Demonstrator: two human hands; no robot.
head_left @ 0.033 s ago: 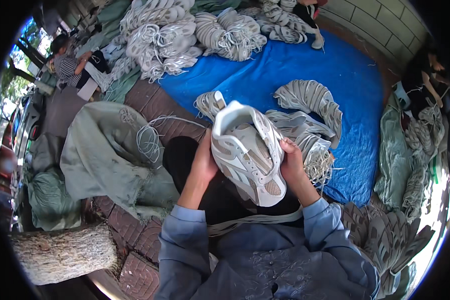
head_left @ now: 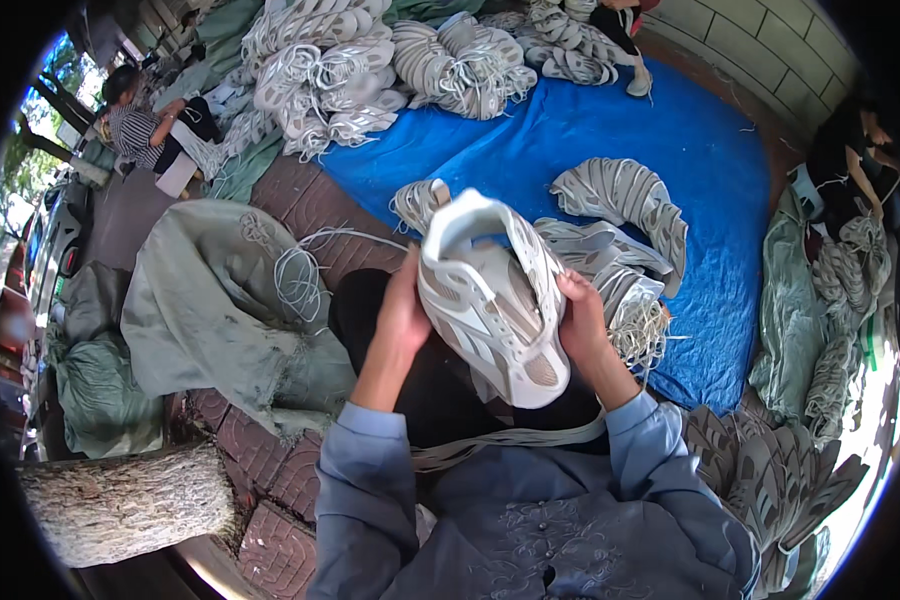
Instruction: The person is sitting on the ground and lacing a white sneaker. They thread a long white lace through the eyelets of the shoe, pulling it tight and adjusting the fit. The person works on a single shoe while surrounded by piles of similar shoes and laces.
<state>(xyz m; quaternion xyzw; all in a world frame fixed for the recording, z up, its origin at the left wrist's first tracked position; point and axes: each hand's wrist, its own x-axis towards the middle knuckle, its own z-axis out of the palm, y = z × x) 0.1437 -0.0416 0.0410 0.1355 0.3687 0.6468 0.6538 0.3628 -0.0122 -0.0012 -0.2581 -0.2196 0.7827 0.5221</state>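
Between my two hands, over my dark-trousered lap, is a white and beige shoe upper (head_left: 505,345), its toe pointing toward me and its ankle opening facing up and away. My left hand (head_left: 402,305) grips its left side near the heel, with most of its fingers hidden beneath. On the other side my right hand (head_left: 581,312) closes on the edge, thumb on top. White laces (head_left: 510,440) lie in a bundle across my lap. Just beyond the upper, stacked shoe uppers (head_left: 625,200) curve in a row on the blue tarp, beside more uppers with loose lace ends.
The blue tarp (head_left: 725,260) spreads ahead, with heaps of tied uppers (head_left: 320,80) at its far edge. Left are a grey-green sack (head_left: 205,300), a loose white cord (head_left: 298,285) and a log (head_left: 130,505). More uppers (head_left: 770,475) lie at my right. Other people sit nearby.
The shoe upper has shifted slightly up and left and turned a little in my hands, so its toe sits higher. Both hands still grip it.
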